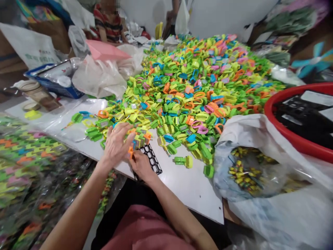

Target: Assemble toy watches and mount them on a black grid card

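Note:
In front of me a black grid tray (153,160) with rounded openings lies on the white table, and colourful plastic pieces stand at its far end. My left hand (116,144) is over the tray's left side, its fingers stretched out and the thumb apart, beside those pieces. Fingers curled, my right hand (142,165) rests on the tray's near left part. An orange plastic piece (130,152) shows at its fingertips; whether they grip it is hidden. A large heap of small looped plastic pieces (179,90), resembling toy watches, spreads beyond both hands.
Right of me stand a white sack (241,128) with yellow pieces inside and a red tub (270,104) of black trays. A blue basket (75,91) and plastic bags (101,78) sit left. More pieces in clear plastic (23,166) lie lower left. A person (108,22) is across the table.

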### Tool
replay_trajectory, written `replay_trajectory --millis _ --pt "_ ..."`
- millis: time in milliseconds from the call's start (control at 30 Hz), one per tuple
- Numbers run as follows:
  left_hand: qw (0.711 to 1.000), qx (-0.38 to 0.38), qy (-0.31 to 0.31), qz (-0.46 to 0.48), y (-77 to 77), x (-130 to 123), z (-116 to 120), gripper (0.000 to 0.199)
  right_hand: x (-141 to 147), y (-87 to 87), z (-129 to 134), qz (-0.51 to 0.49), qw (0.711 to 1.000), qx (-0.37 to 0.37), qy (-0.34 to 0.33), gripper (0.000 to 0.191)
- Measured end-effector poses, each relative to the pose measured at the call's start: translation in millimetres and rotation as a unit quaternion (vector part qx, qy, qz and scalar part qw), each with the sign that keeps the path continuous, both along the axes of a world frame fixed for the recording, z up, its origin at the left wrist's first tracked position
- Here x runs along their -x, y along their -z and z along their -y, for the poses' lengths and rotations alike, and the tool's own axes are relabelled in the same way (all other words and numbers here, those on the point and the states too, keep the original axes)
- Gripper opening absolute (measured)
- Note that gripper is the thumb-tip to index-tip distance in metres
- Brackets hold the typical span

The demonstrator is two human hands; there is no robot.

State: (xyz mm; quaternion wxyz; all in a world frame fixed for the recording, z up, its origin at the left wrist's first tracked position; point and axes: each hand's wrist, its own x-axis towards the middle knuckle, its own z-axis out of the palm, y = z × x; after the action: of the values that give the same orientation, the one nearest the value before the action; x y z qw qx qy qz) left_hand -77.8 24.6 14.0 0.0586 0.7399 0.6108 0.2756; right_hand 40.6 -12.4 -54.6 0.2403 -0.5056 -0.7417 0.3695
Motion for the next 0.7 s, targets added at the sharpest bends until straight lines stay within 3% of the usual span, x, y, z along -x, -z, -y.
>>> replay_trajectory --millis 133,200,267,333,400,500,600,700 --pt "0.995 -0.050 0.066 -0.046 21.9 -10.8 15.9 0.038 -38.3 -13.2 2.2 0.001 1.000 0.011 0.018 0.017" --pt "0.996 -0.058 0.058 -0.039 30.9 -16.2 16.2 0.038 -66.5 -22.9 -3.2 0.076 0.993 0.007 0.091 0.024" --pt "0.996 -0.057 0.057 -0.032 34.6 -17.4 12.7 0.037 -90.8 -29.7 -12.9 0.193 0.968 0.016 0.160 0.022" --pt "0.996 -0.052 0.067 -0.022 34.0 -14.3 9.2 0.037 -107.2 -31.4 -22.3 0.276 0.944 0.037 0.180 0.018" --pt "0.995 -0.073 0.069 0.021 32.4 -9.2 8.5 0.038 -115.9 -30.1 -27.1 0.289 0.940 0.045 0.176 0.014" --pt "0.985 -0.131 0.060 0.093 33.5 -3.9 11.9 0.035 -115.5 -29.3 -23.1 0.187 0.964 0.044 0.186 0.014" --pt "0.984 -0.132 0.086 0.083 40.5 -6.0 14.9 0.028 -97.0 -25.3 -11.7 -0.015 0.988 0.034 0.150 0.017" --pt "0.985 -0.133 0.088 0.072 49.7 -10.6 13.8 0.026 -67.7 -4.1 -3.7 -0.129 0.986 0.039 0.097 0.015"
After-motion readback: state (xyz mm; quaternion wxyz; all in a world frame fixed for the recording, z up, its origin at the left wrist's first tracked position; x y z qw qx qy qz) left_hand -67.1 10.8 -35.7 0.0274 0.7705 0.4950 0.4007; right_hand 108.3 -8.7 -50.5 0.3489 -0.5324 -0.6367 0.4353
